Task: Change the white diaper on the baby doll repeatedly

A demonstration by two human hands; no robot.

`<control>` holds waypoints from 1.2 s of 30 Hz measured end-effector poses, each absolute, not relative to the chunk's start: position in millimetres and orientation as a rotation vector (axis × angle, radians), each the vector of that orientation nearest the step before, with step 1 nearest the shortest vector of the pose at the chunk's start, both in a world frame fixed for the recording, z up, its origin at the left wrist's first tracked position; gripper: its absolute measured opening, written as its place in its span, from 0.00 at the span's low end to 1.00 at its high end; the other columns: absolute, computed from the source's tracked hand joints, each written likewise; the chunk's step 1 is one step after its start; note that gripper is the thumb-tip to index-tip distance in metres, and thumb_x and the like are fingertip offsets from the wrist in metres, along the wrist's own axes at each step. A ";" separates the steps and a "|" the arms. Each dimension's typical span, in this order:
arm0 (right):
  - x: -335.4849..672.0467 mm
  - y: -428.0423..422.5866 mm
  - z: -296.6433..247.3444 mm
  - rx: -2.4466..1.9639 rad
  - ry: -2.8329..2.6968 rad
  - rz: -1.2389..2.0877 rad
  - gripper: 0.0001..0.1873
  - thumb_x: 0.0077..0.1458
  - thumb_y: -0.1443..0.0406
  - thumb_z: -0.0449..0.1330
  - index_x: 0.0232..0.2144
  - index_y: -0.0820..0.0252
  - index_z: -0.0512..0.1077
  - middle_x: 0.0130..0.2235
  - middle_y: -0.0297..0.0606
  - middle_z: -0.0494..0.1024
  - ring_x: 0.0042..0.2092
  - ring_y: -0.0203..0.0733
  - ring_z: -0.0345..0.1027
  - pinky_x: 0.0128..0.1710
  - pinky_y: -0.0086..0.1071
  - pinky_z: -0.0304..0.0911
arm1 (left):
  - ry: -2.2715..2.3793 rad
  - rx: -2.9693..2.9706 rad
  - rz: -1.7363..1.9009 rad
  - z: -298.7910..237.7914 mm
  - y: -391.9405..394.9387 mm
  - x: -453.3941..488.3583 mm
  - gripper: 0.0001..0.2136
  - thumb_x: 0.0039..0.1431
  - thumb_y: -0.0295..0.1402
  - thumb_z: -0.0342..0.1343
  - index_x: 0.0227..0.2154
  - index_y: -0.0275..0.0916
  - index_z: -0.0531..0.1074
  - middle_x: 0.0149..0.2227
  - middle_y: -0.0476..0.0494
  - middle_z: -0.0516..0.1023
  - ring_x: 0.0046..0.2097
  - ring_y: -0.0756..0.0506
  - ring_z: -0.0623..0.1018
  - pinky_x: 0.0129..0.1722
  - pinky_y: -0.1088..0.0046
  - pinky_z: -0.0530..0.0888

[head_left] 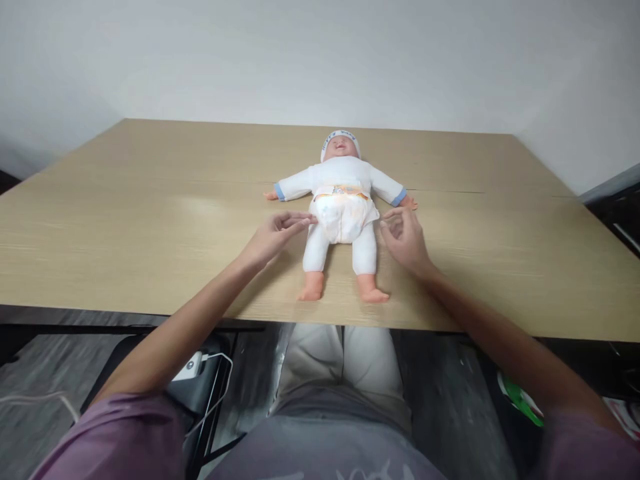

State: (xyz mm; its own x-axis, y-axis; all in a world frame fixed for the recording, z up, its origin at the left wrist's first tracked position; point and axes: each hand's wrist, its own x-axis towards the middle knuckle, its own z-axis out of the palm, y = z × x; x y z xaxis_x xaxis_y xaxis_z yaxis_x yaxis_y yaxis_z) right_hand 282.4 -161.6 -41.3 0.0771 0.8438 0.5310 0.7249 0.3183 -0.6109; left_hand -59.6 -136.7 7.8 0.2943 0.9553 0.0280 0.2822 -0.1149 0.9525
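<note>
A baby doll (341, 187) in a white suit and cap lies on its back on the wooden table (150, 200), head away from me, wearing a diaper (344, 215). My left hand (273, 237) reaches in from the left, fingers stretched out, its fingertips touching the diaper's left side at the doll's hip. My right hand (404, 239) sits at the doll's other hip, fingers loosely curled and apart, holding nothing that I can see.
The table's near edge runs just below the doll's feet. Under it are my legs in grey trousers (330, 373), a black seat with a white device and cable (195, 367) at the left, and a green and white object (520, 400) on the floor at the right.
</note>
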 end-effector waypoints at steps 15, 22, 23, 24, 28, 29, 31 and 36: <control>295.6 -30.7 -39.7 -1.800 -1.786 -0.167 0.25 0.70 0.52 0.59 0.59 0.61 0.74 0.57 0.59 0.83 0.55 0.65 0.77 0.56 0.53 0.73 | 1.881 2.289 0.589 1.3 15.1 -33.2 0.23 0.61 0.48 0.66 0.52 0.37 0.76 0.52 0.29 0.83 0.55 0.29 0.77 0.54 0.56 0.72; 302.1 -114.1 5.3 -1.687 -1.733 0.079 0.21 0.66 0.53 0.62 0.56 0.53 0.78 0.52 0.45 0.88 0.49 0.58 0.82 0.50 0.45 0.75 | 1.903 2.061 0.771 44.7 -136.8 -25.2 0.24 0.60 0.55 0.68 0.45 0.42 0.70 0.46 0.36 0.82 0.47 0.33 0.80 0.43 0.61 0.73; 304.8 -137.5 12.4 -1.638 -1.764 0.139 0.21 0.66 0.52 0.63 0.57 0.52 0.77 0.52 0.44 0.88 0.49 0.56 0.82 0.50 0.44 0.75 | 1.916 2.028 0.808 44.7 -176.2 -26.3 0.24 0.60 0.55 0.67 0.45 0.42 0.69 0.45 0.36 0.81 0.46 0.33 0.81 0.42 0.61 0.73; 307.2 -163.6 18.9 -1.587 -1.796 0.200 0.22 0.65 0.52 0.64 0.58 0.51 0.77 0.53 0.43 0.88 0.50 0.55 0.82 0.49 0.43 0.76 | 1.898 2.018 0.837 41.8 -218.2 -27.9 0.22 0.62 0.54 0.66 0.45 0.42 0.68 0.44 0.37 0.81 0.46 0.33 0.81 0.42 0.60 0.74; 309.9 -287.0 33.2 -1.387 -1.936 0.374 0.23 0.61 0.53 0.67 0.57 0.51 0.78 0.52 0.41 0.88 0.50 0.55 0.83 0.50 0.44 0.77 | 1.779 2.070 0.880 -0.2 -388.5 -39.9 0.22 0.59 0.48 0.66 0.48 0.43 0.68 0.42 0.39 0.80 0.45 0.32 0.82 0.43 0.56 0.79; 307.7 -319.3 32.6 -1.363 -1.971 0.400 0.22 0.62 0.54 0.67 0.57 0.51 0.78 0.52 0.41 0.88 0.50 0.55 0.83 0.50 0.45 0.78 | 1.724 2.065 0.862 -15.5 -425.9 -44.5 0.22 0.58 0.47 0.66 0.49 0.42 0.68 0.42 0.40 0.80 0.42 0.33 0.83 0.41 0.57 0.79; 298.6 -379.0 24.8 -1.309 -2.022 0.406 0.21 0.63 0.57 0.67 0.56 0.52 0.79 0.53 0.42 0.88 0.52 0.56 0.83 0.53 0.47 0.77 | 1.620 2.016 0.782 -44.8 -488.6 -55.8 0.21 0.58 0.43 0.65 0.50 0.42 0.69 0.42 0.40 0.82 0.41 0.34 0.84 0.39 0.59 0.80; 265.4 -466.0 -31.9 -1.386 -2.156 0.674 0.22 0.63 0.65 0.65 0.59 0.51 0.79 0.55 0.41 0.86 0.56 0.54 0.80 0.59 0.46 0.75 | 1.565 1.819 0.302 -84.6 -562.8 -86.9 0.18 0.58 0.39 0.61 0.50 0.42 0.68 0.45 0.38 0.85 0.47 0.32 0.87 0.44 0.60 0.79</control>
State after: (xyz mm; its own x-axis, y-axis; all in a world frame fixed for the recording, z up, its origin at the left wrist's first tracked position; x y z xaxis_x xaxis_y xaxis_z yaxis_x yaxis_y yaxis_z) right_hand 265.4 -466.0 -31.9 -0.3674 0.9204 0.1337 0.6804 0.3639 -0.6360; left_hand -86.9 -562.8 -84.6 0.2403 0.9342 -0.2637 0.7689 -0.0174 0.6391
